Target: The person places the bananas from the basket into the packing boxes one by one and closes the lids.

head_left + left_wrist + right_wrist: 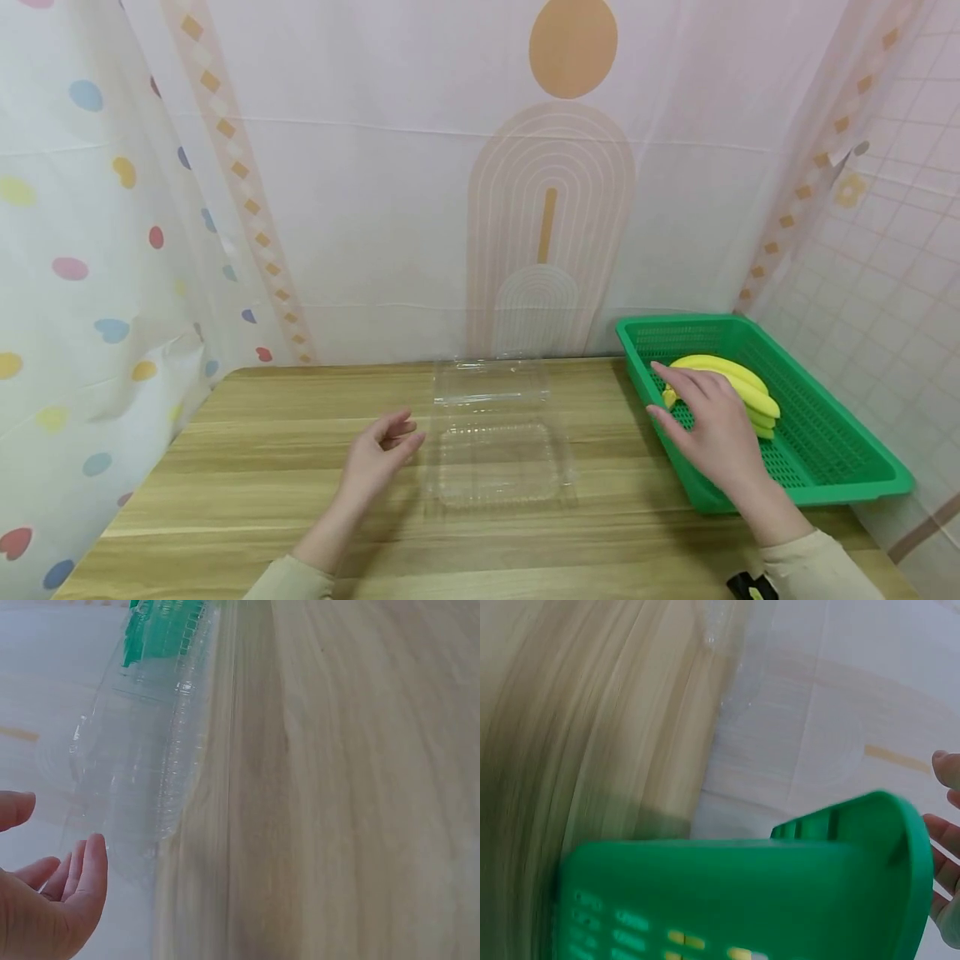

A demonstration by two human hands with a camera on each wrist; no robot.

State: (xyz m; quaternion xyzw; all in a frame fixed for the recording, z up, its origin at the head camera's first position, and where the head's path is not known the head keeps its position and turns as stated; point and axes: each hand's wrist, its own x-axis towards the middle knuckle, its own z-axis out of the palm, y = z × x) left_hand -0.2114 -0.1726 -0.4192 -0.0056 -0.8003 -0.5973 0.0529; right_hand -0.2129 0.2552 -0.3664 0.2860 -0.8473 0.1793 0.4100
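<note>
We see the yellow bananas lying in the green basket, on the right of the wooden table. Our right hand is over the basket's left part, fingers spread and holding nothing; we can't tell if it touches a banana. Our left hand is just beside the clear box, its fingers loose, a bit bent, with nothing in them. We think the bananas will be a little heavy, smooth and easy to bruise, so we should hold them gently round their fat middle. The box looks thin, light and bendy, so we should hold its sides softly.
</note>
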